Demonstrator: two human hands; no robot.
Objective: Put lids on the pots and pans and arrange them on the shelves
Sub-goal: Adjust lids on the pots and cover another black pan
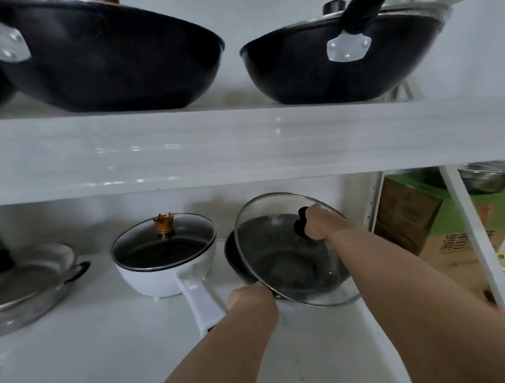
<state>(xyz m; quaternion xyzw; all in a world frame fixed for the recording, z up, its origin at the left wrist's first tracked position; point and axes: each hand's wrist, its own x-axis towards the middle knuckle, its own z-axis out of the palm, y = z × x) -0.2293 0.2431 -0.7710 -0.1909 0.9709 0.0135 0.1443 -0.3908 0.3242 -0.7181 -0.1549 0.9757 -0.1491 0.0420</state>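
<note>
On the lower shelf (106,328) a dark pan (234,258) sits at the right. My left hand (250,303) grips its near side; the handle is hidden under my hand. A glass lid (277,248) tilts over the pan, its near rim low. My right hand (319,221) is shut on the lid's black knob. To the left stands a white saucepan (162,276) with a glass lid bearing a gold knob (163,222).
A steel pan with a lid (27,288) lies at the lower left. Two black woks (109,58) (327,69) stand on the upper shelf (214,146), the right one lidded. Cardboard boxes (420,221) and a steel bowl (488,178) sit beyond the right upright.
</note>
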